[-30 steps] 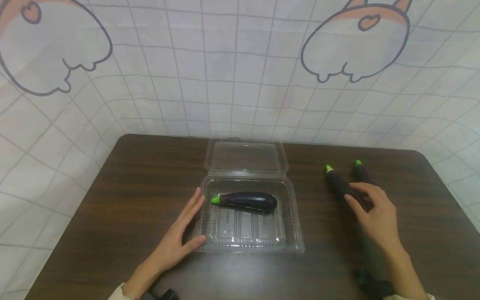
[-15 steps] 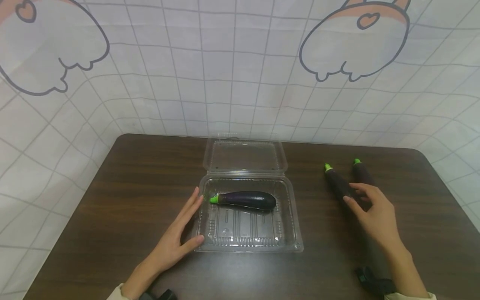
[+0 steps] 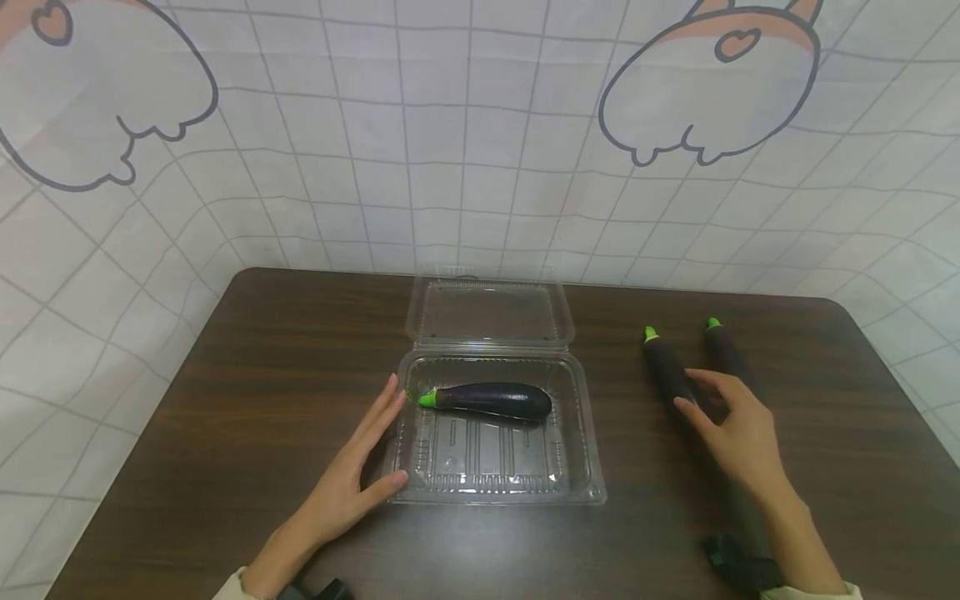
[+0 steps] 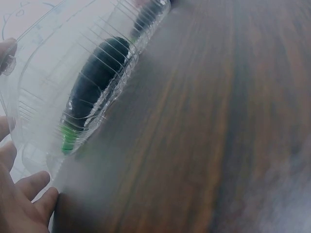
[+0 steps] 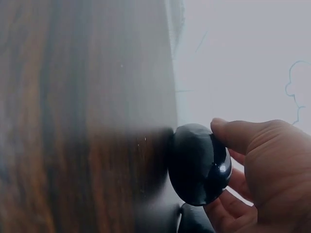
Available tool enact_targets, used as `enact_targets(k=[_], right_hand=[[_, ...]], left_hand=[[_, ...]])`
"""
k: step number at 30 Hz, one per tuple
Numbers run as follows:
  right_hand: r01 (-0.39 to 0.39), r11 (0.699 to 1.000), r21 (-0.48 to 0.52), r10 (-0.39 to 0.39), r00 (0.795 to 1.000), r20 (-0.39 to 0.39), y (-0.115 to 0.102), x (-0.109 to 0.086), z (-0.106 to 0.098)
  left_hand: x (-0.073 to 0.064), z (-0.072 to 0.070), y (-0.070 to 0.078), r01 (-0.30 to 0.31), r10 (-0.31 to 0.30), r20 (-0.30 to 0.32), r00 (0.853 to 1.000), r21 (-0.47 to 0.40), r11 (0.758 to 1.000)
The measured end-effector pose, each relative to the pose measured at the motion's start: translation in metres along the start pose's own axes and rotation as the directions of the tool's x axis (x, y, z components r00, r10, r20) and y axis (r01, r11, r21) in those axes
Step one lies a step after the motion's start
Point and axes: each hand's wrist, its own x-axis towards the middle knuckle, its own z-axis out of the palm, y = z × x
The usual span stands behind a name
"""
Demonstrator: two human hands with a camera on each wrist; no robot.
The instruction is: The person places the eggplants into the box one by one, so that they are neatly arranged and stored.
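Note:
My right hand (image 3: 742, 437) holds a dark purple eggplant (image 3: 663, 367) with a green stem end, thumb on one side and fingers on the other. The right wrist view shows the rounded bottom of this eggplant (image 5: 197, 165) between thumb and fingers, close to the tabletop. A second eggplant (image 3: 724, 354) lies just right of it, partly behind the hand. My left hand (image 3: 347, 479) has its fingers extended along the left side of a clear plastic clamshell container (image 3: 480, 458), thumb at the near left corner. Inside, another eggplant (image 3: 495, 402) lies sideways, stem to the left.
The container's hinged lid (image 3: 491, 315) lies folded back toward the wall. A dark wooden table (image 3: 262, 392) carries everything. White grid-patterned cloth (image 3: 450, 150) with cartoon drawings hangs behind the table and at its sides.
My right hand has shifted slightly left, and the eggplant in it has moved left with it, away from the second one. The left hand and the container have stayed in place.

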Motion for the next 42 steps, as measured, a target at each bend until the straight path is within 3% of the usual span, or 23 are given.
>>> enact_targets(k=[5, 13, 21, 28, 42], right_hand=[[-0.032, 0.999, 0.016, 0.031, 0.999, 0.019, -0.001, -0.002, 0.001], [-0.152, 0.988, 0.026, 0.149, 0.985, 0.083, -0.002, -0.003, 0.0], [-0.239, 0.971, 0.028, 0.233, 0.962, 0.144, 0.0, -0.003, 0.006], [-0.275, 0.961, 0.036, 0.268, 0.953, 0.14, 0.001, -0.005, 0.007], [-0.234, 0.97, 0.06, 0.228, 0.97, 0.088, -0.006, -0.007, 0.009]], left_hand=[[0.0, 0.0, 0.004, -0.003, 0.003, -0.004, 1.0, 0.002, 1.0], [0.006, -0.004, 0.026, -0.015, 0.015, -0.014, 1.0, -0.025, 1.0], [0.0, -0.002, 0.003, -0.027, 0.027, -0.01, 1.0, 0.0, 1.0], [-0.001, -0.002, 0.001, -0.024, 0.024, -0.004, 1.0, 0.002, 1.0], [-0.002, -0.002, -0.002, -0.015, 0.015, 0.001, 1.0, 0.016, 1.0]])
